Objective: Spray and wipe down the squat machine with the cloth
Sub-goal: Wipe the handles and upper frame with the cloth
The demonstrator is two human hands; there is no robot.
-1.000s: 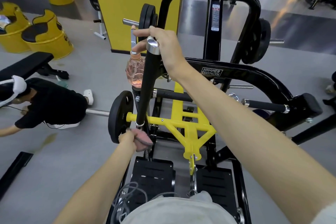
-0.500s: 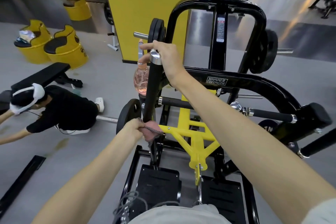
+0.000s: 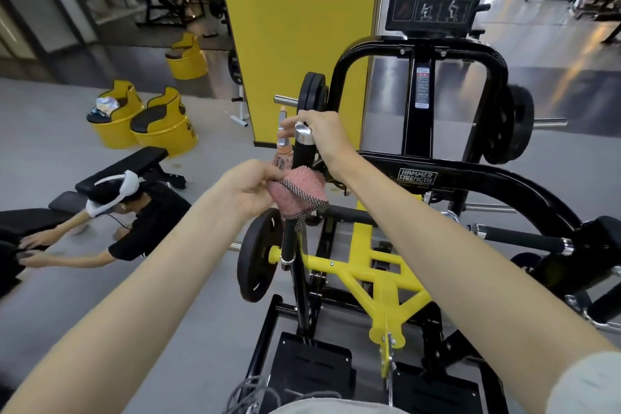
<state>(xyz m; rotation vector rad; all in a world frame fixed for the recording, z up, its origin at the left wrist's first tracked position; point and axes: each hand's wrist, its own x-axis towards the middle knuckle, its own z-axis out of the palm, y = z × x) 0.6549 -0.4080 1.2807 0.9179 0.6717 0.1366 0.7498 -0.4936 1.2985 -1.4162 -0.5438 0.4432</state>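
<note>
The squat machine (image 3: 477,178) is black with a yellow inner frame, straight ahead. Its upright black handle bar (image 3: 304,149) with a chrome cap rises at centre. My left hand (image 3: 247,193) grips a pink cloth (image 3: 299,193) wrapped round that bar, about halfway up. My right hand (image 3: 322,134) holds the bar's top just under the cap, and its fingers also hold a pink spray bottle (image 3: 284,151), mostly hidden behind the cloth.
A weight plate (image 3: 257,260) hangs on a peg left of the bar. Two black footplates (image 3: 311,370) lie below. A person in black (image 3: 141,215) crouches by a bench on the left floor. Yellow barrel seats (image 3: 161,126) stand behind. A yellow pillar (image 3: 302,27) is ahead.
My left hand has slid the cloth up the bar from near its lower chrome ring to just below my right hand. My right hand has stayed at the top.
</note>
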